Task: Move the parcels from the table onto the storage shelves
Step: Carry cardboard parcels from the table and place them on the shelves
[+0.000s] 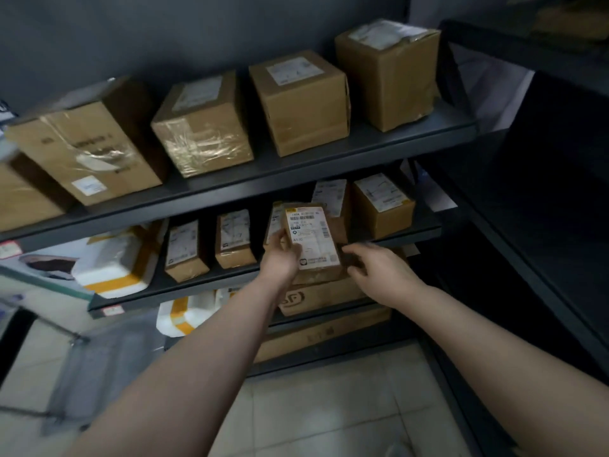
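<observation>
A small brown parcel (313, 240) with a white shipping label is held upright in front of the middle shelf (204, 286) of a dark metal rack. My left hand (280, 255) grips its left edge, thumb on the label. Just right of the parcel's lower corner is my right hand (375, 268), fingers loosely curled; whether it touches the parcel is unclear. Several small labelled parcels (235, 239) stand in a row on that shelf, with a gap behind the held one.
The upper shelf (296, 166) carries several larger cardboard boxes (303, 100). White foam boxes with yellow tape (115, 262) sit at the left. A printed carton (316, 296) lies on a lower shelf. A second dark rack (534, 199) stands at the right. Tiled floor lies below.
</observation>
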{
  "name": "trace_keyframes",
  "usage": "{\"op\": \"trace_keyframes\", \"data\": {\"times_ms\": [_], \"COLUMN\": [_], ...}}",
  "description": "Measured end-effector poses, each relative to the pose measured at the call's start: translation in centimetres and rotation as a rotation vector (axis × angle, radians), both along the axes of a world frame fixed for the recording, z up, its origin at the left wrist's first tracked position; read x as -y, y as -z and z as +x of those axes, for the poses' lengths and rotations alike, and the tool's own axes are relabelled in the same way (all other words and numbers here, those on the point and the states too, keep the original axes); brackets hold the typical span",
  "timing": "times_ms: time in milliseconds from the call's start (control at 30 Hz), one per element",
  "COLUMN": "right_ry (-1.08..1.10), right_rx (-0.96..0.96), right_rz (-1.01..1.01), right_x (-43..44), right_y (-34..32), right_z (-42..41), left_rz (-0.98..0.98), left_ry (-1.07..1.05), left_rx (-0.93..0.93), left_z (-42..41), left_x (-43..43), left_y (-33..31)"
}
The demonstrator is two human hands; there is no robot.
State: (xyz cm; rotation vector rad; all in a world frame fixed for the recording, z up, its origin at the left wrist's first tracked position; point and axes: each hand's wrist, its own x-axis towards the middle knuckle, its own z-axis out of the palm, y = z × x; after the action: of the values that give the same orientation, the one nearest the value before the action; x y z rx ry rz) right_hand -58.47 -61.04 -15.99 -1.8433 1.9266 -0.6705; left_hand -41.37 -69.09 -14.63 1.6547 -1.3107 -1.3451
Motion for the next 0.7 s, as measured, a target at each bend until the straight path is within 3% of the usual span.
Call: {"op": "trace_keyframes", "data": {"times_ms": [167, 400, 700], "right_ry": [-0.085, -0.099, -0.139], "right_rx": [0.045, 0.087, 0.016], "right_rz": [0.032, 0.102, 0.103], "right_x": [3.2, 6.9, 9.5], "right_y": [0.3, 0.1, 0.3], "right_z": [0.0, 2.1, 5.5], "left_rz": [0.07, 0.035, 0.044], "left_ry": [-0.165, -0.209, -0.143], "left_rx": [-0.074, -0.1, -0.004], "left_z": [0.3, 1.9, 4.0], "left_x": [2.6, 5.6, 8.6], "left_y": [-0.2, 0.0, 1.1]}}
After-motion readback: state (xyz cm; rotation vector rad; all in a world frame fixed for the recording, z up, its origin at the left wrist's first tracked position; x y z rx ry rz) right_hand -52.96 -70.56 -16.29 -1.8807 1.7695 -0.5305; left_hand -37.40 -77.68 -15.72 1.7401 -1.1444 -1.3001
